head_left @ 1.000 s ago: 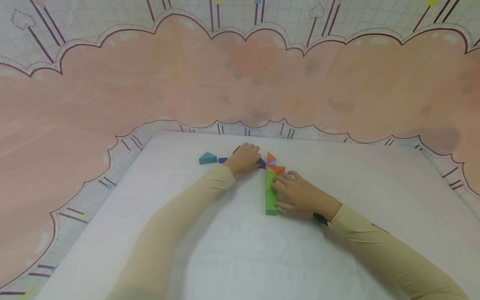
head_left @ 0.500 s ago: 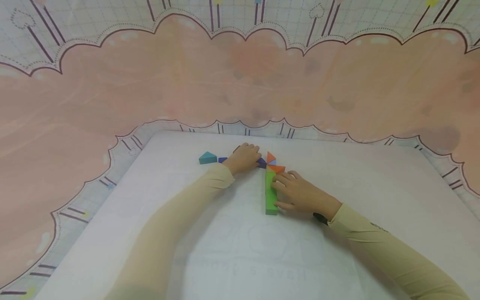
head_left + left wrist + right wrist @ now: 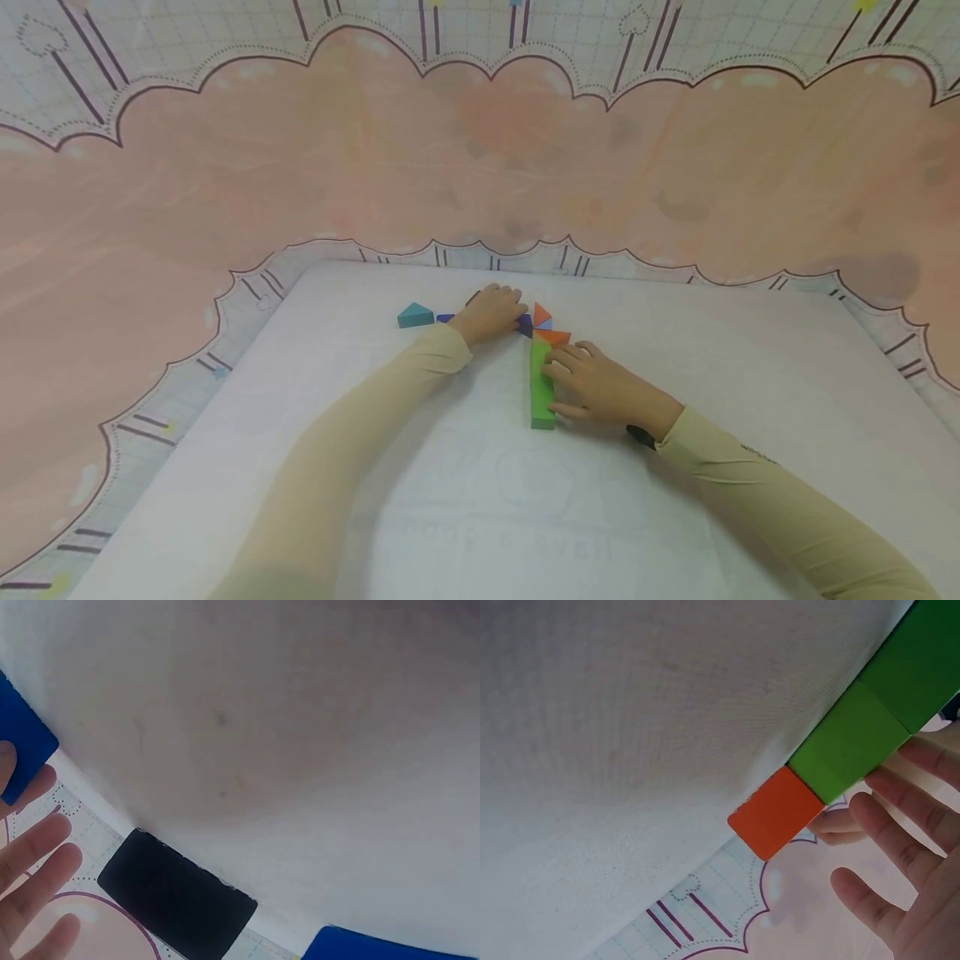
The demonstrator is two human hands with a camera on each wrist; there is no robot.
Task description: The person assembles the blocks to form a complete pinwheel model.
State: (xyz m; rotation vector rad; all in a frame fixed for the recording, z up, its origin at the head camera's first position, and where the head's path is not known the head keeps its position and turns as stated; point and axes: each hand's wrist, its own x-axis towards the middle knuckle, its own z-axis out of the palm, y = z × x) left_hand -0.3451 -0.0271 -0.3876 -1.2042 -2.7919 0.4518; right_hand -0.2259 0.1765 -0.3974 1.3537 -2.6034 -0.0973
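Observation:
My left hand (image 3: 491, 315) pinches a dark blue block (image 3: 524, 325) between thumb and forefinger, low over the table beside the small fan of triangles. In the left wrist view the held blue block (image 3: 26, 746) shows at the left edge, the other fingers spread below it. My right hand (image 3: 600, 383) lies against a long green column (image 3: 542, 400), fingers loosely extended at its right side. The right wrist view shows light green (image 3: 851, 742) and dark green (image 3: 919, 664) faces with an orange block (image 3: 776, 814) at their end. Orange (image 3: 553, 337) and light blue (image 3: 545, 326) triangles meet at the column's top.
Left of my left hand stand a teal triangular block (image 3: 416, 316) and a blue block (image 3: 446, 319) partly hidden by the wrist. A near-black block (image 3: 176, 896) sits in the left wrist view. A patterned curtain (image 3: 480, 167) rises behind the white table (image 3: 750, 350).
My left hand has shifted slightly to the right, and the blue block in its fingers has turned a little. The right hand and the green column stay in place.

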